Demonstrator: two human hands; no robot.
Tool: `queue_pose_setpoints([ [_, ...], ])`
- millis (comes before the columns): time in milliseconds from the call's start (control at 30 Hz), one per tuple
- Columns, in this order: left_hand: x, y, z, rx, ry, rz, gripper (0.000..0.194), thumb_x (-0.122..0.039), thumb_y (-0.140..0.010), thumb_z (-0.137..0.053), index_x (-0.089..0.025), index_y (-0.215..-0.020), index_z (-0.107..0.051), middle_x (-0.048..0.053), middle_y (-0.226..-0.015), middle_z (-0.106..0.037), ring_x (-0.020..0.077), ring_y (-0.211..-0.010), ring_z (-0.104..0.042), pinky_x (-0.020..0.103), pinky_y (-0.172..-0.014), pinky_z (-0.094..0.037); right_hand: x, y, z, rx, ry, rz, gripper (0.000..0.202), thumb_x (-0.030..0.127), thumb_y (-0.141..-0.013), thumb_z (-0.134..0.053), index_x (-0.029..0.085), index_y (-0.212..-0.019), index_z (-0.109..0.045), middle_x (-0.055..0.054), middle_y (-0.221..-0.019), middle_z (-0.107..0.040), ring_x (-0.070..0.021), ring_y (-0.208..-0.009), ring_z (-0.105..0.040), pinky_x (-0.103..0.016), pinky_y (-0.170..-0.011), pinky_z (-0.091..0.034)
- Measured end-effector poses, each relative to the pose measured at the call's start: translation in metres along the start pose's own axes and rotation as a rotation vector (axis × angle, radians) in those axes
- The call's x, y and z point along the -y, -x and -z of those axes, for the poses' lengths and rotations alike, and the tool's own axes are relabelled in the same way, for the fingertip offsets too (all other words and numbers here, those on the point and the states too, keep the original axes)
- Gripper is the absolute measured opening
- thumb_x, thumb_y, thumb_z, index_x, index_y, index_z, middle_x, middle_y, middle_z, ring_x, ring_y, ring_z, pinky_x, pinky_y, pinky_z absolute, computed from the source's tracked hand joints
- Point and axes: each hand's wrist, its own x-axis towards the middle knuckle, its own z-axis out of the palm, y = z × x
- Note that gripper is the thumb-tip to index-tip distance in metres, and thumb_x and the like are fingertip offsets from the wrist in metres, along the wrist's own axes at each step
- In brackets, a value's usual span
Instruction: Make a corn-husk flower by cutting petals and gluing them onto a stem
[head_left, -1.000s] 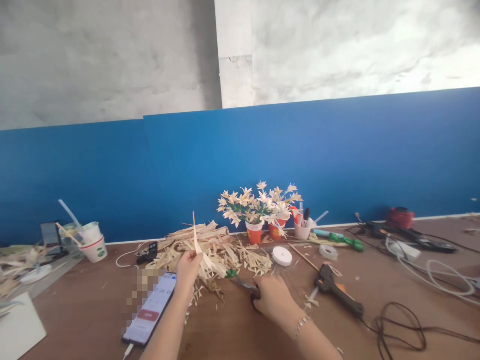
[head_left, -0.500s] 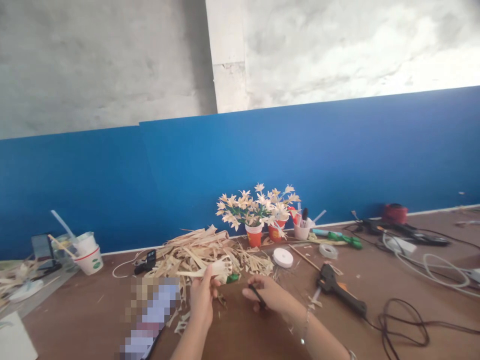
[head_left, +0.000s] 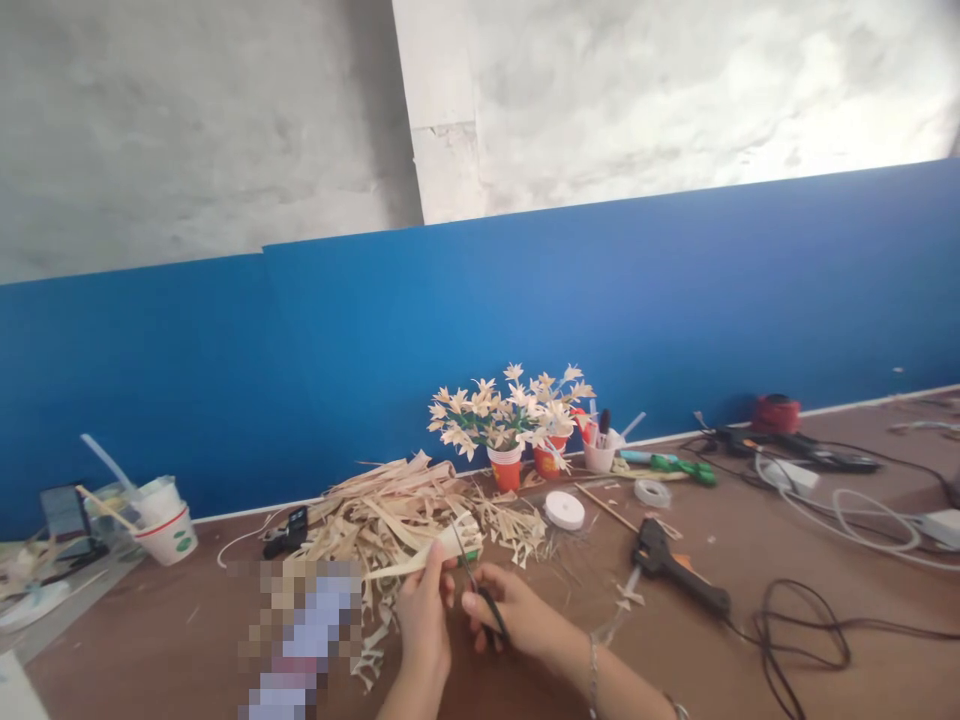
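Observation:
My left hand (head_left: 426, 605) is closed on a pale strip of dried husk (head_left: 420, 562), pinched between thumb and fingers; its upper end fans out. In my right hand (head_left: 510, 608) is a pair of black-handled scissors (head_left: 491, 608), the blades pointing up and left against the husk's fanned end. Whether the blades are open I cannot make out. Behind both hands lies a heap of dried husk strips (head_left: 390, 505). Something green (head_left: 469, 556) shows just behind the held strip.
Two red cups (head_left: 505, 470) with pale husk flowers (head_left: 487, 410) stand against the blue partition (head_left: 337, 350). A white tape roll (head_left: 564, 510) lies nearby. To the right are a black glue gun (head_left: 679, 570) and looping cables (head_left: 802, 640). A white cup (head_left: 169, 535) stands left.
The scissors have come up to the held husk strip, and my right hand has moved left, closer to my left hand. My left hand still grips the strip. The view has shifted slightly.

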Motion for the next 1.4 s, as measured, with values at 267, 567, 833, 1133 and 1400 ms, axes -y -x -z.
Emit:
queue_pose_setpoints([
  [267, 0.002, 0.004, -0.001, 0.033, -0.017, -0.011, 0.045, -0.052, -0.058, -0.070, -0.008, -0.061, -0.067, -0.003, -0.043, -0.049, 0.0075, -0.040, -0.043, 0.019, -0.040, -0.033, 0.008, 0.002, -0.007, -0.125, -0.043, 0.091, 0.048, 0.059, -0.059, -0.068, 0.018, -0.072, -0.045, 0.007, -0.051, -0.049, -0.0057, -0.037, -0.043, -0.017, -0.035, -0.033],
  [567, 0.004, -0.003, 0.001, 0.029, -0.024, -0.028, 0.043, -0.052, -0.057, -0.071, -0.009, -0.059, -0.065, 0.000, -0.045, -0.053, 0.0070, -0.038, -0.043, 0.019, -0.037, -0.032, 0.009, 0.002, -0.004, -0.165, 0.074, -0.018, 0.045, 0.057, -0.061, -0.065, 0.019, -0.069, -0.044, 0.010, -0.039, -0.043, -0.0068, -0.031, -0.040, -0.017, -0.029, -0.032],
  [833, 0.003, -0.001, 0.001, 0.095, -0.092, -0.053, 0.040, -0.051, -0.060, -0.070, -0.012, -0.056, -0.060, -0.001, -0.043, -0.055, 0.0077, -0.038, -0.044, 0.019, -0.039, -0.033, 0.009, 0.000, 0.006, -0.234, 0.073, -0.011, 0.046, 0.059, -0.063, -0.062, 0.018, -0.075, -0.045, 0.007, -0.043, -0.050, -0.0088, -0.032, -0.044, -0.016, -0.029, -0.026],
  [1133, -0.002, 0.013, -0.006, 0.458, -0.264, 0.037, 0.038, -0.046, -0.056, -0.073, -0.011, -0.068, -0.062, -0.006, -0.035, -0.045, 0.0048, -0.030, -0.033, 0.016, -0.032, -0.022, 0.016, -0.001, 0.015, -0.360, -0.226, 0.180, 0.047, 0.045, -0.051, -0.075, 0.019, -0.078, -0.048, 0.005, -0.061, -0.049, -0.0095, -0.053, -0.045, -0.021, -0.050, -0.035],
  [1400, -0.004, 0.009, -0.007, 0.466, -0.177, 0.050, 0.039, -0.048, -0.057, -0.072, -0.014, -0.054, -0.054, -0.003, -0.039, -0.050, 0.0049, -0.035, -0.038, 0.015, -0.034, -0.025, 0.019, -0.001, 0.021, -0.478, -0.161, 0.253, 0.041, 0.041, -0.055, -0.073, 0.020, -0.079, -0.047, 0.005, -0.061, -0.047, -0.0104, -0.054, -0.040, -0.022, -0.051, -0.032],
])
